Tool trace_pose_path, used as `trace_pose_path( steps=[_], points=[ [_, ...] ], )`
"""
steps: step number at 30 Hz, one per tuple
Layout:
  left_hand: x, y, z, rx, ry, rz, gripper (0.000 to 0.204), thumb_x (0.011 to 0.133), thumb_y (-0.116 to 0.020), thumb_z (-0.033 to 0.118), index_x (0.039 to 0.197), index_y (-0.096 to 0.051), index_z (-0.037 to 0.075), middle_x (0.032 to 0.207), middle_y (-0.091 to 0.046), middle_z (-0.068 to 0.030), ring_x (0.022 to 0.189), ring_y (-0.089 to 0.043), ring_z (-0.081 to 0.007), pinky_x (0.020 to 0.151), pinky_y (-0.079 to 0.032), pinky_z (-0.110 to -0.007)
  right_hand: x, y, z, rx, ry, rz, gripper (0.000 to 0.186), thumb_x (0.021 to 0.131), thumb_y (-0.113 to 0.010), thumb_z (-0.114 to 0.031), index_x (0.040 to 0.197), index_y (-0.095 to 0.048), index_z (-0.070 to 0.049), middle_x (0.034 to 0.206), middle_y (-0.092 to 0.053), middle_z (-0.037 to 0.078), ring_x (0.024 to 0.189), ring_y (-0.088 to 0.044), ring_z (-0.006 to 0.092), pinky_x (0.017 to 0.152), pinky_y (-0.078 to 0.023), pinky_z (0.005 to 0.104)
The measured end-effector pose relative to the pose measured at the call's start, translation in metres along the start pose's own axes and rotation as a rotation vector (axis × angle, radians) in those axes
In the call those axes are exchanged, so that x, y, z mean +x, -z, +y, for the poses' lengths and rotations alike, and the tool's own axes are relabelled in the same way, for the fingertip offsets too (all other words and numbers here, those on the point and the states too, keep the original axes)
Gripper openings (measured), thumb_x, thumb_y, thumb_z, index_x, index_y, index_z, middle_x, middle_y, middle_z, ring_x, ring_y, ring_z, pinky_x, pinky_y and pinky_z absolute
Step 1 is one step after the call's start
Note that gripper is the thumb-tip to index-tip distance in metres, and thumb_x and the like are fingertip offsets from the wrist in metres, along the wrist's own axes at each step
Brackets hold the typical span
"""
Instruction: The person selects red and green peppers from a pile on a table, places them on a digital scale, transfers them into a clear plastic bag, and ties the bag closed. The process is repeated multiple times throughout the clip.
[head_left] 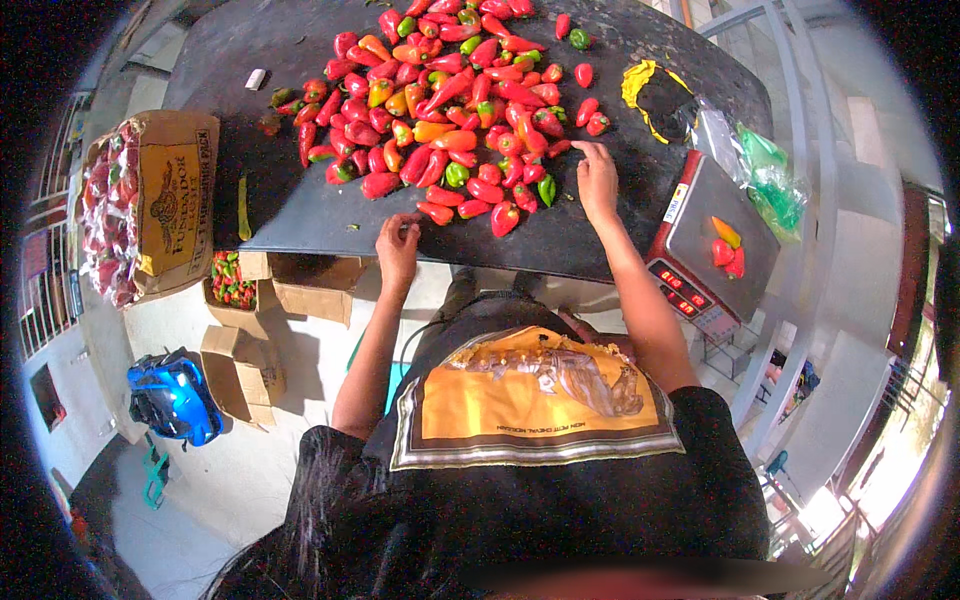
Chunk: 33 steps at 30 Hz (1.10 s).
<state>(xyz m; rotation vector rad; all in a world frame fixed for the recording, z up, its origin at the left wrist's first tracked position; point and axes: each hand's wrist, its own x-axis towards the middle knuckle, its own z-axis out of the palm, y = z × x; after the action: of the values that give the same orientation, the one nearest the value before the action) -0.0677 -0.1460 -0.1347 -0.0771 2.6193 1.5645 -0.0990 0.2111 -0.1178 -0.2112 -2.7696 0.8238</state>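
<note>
A broad pile of small peppers [432, 130], mostly red with some orange and green, covers the middle of the dark table [290, 215]. My left hand [398, 248] is at the table's near edge, just left of the lowest peppers. Its fingers are loosely bent, with a gap between thumb and fingertips and nothing visible in them. My right hand [598, 188] is over the table at the pile's right side. Its fingers stretch left, with the tips close to a red pepper [557, 148]; I cannot tell whether they touch it.
To the right is a digital scale [705, 205] bearing an orange pepper [727, 232] and red ones. Beyond it lie clear and green plastic bags [765, 160] and a black-and-yellow item [660, 95]. At left stands a carton [180, 200] with bagged peppers [112, 215]; below are open cardboard boxes [240, 360].
</note>
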Motion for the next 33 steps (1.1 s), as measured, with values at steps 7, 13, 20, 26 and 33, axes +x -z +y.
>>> trace_pose_path(
  steps=[7,13,20,26,33],
  points=[
    [0.006,-0.004,0.017,0.024,-0.01,-0.11,0.013,0.083,-0.059,0.006,0.094,-0.06,0.0,0.083,-0.057,-0.0123,0.067,-0.059,-0.0207,0.065,-0.047,-0.031,0.016,-0.012,-0.013,-0.189,0.114,-0.069,0.039,0.071,-0.065,-0.001,0.106,-0.048,-0.004,0.1,-0.051,0.017,0.094,-0.054,0.0355,0.08,-0.046,0.0442],
    [-0.001,-0.019,-0.002,-0.034,-0.093,-0.134,0.011,0.084,-0.059,0.005,0.093,-0.06,-0.001,0.083,-0.058,-0.0117,0.07,-0.06,-0.0204,0.066,-0.048,-0.031,-0.006,-0.025,0.011,-0.23,0.032,-0.148,0.032,0.076,-0.064,-0.013,0.104,-0.049,-0.009,0.094,-0.055,0.015,0.085,-0.059,0.0364,0.07,-0.05,0.0458],
    [0.013,-0.025,0.011,0.002,-0.044,-0.16,0.01,0.083,-0.058,0.003,0.092,-0.06,-0.001,0.083,-0.059,-0.0104,0.072,-0.06,-0.0173,0.067,-0.048,-0.03,-0.013,-0.029,0.003,-0.215,-0.115,-0.182,0.024,0.081,-0.06,-0.016,0.099,-0.051,-0.003,0.097,-0.054,0.019,0.084,-0.06,0.0366,0.069,-0.051,0.0457],
    [0.001,-0.03,0.009,-0.009,-0.08,-0.056,0.015,0.083,-0.055,0.001,0.097,-0.06,0.0,0.097,-0.058,-0.0108,0.075,-0.062,-0.0177,0.068,-0.05,-0.028,-0.028,0.028,0.011,-0.01,-0.195,0.018,0.019,0.078,-0.061,-0.014,0.09,-0.051,-0.003,0.089,-0.057,0.018,0.08,-0.059,0.0375,0.068,-0.047,0.0466],
    [-0.057,-0.094,0.043,-0.125,-0.014,-0.025,0.015,0.083,-0.054,0.001,0.098,-0.059,-0.001,0.095,-0.06,-0.0097,0.076,-0.06,-0.0168,0.07,-0.05,-0.029,-0.089,0.258,0.109,0.036,-0.389,0.414,0.021,0.079,-0.065,-0.019,0.092,-0.055,-0.006,0.081,-0.061,0.016,0.078,-0.061,0.0354,0.066,-0.047,0.0428]
  ],
)
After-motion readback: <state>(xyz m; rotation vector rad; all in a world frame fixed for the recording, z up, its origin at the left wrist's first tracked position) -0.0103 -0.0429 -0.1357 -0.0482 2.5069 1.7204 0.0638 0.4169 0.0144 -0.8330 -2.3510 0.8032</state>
